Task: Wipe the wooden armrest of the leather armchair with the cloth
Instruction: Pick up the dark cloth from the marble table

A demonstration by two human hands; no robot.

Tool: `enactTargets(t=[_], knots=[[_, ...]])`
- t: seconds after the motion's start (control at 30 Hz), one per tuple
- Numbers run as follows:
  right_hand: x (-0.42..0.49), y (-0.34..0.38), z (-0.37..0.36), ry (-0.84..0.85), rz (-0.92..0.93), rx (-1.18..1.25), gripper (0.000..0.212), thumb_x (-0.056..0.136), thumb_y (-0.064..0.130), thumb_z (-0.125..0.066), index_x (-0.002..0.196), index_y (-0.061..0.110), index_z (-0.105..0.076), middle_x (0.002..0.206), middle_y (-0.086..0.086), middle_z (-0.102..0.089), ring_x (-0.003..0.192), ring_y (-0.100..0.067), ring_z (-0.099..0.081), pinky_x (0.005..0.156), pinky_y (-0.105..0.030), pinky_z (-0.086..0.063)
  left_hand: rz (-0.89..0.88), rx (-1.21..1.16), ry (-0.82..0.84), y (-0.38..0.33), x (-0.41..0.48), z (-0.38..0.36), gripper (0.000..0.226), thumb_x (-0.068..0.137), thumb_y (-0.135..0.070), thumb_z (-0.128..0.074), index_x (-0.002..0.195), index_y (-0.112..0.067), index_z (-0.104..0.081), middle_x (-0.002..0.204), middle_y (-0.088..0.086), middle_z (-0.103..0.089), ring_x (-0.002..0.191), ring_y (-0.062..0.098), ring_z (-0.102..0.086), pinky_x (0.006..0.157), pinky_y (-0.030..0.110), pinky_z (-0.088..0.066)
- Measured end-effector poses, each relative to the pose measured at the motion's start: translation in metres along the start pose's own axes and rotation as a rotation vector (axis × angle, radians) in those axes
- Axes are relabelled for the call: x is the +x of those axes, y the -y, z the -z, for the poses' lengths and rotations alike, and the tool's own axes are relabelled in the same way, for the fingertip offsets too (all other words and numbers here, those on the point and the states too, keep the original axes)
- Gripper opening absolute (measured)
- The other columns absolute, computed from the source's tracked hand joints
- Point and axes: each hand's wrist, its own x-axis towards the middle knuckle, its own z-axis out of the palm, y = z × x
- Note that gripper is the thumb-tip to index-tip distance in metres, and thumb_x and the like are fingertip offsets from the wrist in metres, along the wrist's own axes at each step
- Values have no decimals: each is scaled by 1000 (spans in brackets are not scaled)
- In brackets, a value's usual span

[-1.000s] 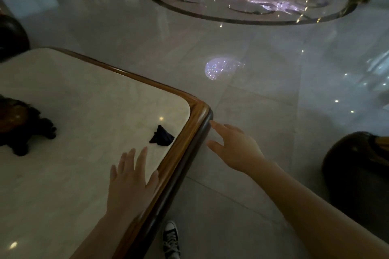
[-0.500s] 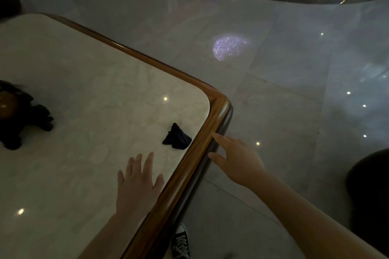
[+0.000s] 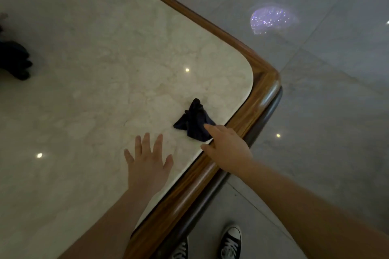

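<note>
A small dark blue cloth lies crumpled on the marble table top, close to the table's rounded corner. My right hand reaches over the wooden table edge, fingers apart, with its fingertips touching the near side of the cloth. My left hand lies flat on the marble with fingers spread, a little to the left of the cloth and holding nothing. No armchair or armrest is in view.
A dark carved ornament stands at the table's left edge. Glossy stone floor with light reflections surrounds the table on the right. My two sneakers stand on the floor beside the table edge.
The view has tilted down and moved nearer the table. My right hand has moved from beside the table edge over it onto the cloth. My left hand stays flat on the marble.
</note>
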Motion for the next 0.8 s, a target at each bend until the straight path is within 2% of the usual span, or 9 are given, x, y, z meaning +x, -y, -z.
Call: enactTargets(t=[0.13,0.23,0.37,0.43,0.5,0.6,0.7,0.8], knots=[[53,-8,-26,-85,72,-29,66,98,47,-53,154,37,-21,160,3,-23,142,-27,-23,105,-43,-42,28,10,1,4,27,-41,73,90,-65,-13,155,-32,-10,164,12,-10,151,37,-1,114,71,-8],[81,-13,-40,-108,91,-89,68,95,54,-53,152,47,-17,165,5,-9,144,-28,-13,108,-49,-39,34,8,-66,3,32,-64,73,91,-62,-29,154,-26,-22,160,19,-21,149,42,-11,111,75,-9],[104,-15,-53,-76,93,-239,74,90,63,-53,150,51,-12,166,3,2,139,-34,-19,106,-51,-36,25,32,-148,5,33,-81,72,94,-64,-27,155,-26,-19,160,20,-22,150,41,-10,112,74,-5],[109,-15,-56,-85,97,-287,72,90,61,-56,150,49,-17,164,0,-4,132,-35,-26,102,-49,-38,22,37,-161,6,33,-82,73,94,-65,-25,155,-26,-19,160,19,-22,150,40,-10,113,73,-3],[113,-13,-54,-107,104,-258,65,90,51,-63,146,44,-32,158,-3,-19,123,-36,-35,94,-47,-46,22,41,-166,6,32,-82,73,94,-65,-25,155,-25,-20,160,19,-22,150,40,-9,113,72,-2],[121,-8,-46,-124,114,-190,49,88,36,-68,134,31,-49,139,-9,-37,102,-33,-48,79,-41,-50,37,47,-158,4,32,-80,74,94,-66,-24,156,-27,-18,160,18,-21,151,39,-8,113,72,-2],[125,-4,-37,-118,107,-137,33,87,32,-67,116,21,-55,116,-11,-45,79,-28,-48,69,-37,-48,40,47,-153,3,32,-78,74,94,-67,-22,156,-27,-16,161,18,-20,151,39,-7,114,71,-2],[121,-3,-24,-118,66,-78,27,85,32,-69,107,20,-56,105,-9,-48,73,-27,-52,66,-37,-52,49,37,-125,2,32,-75,74,94,-66,-21,156,-27,-15,161,18,-18,151,39,-4,114,71,0]])
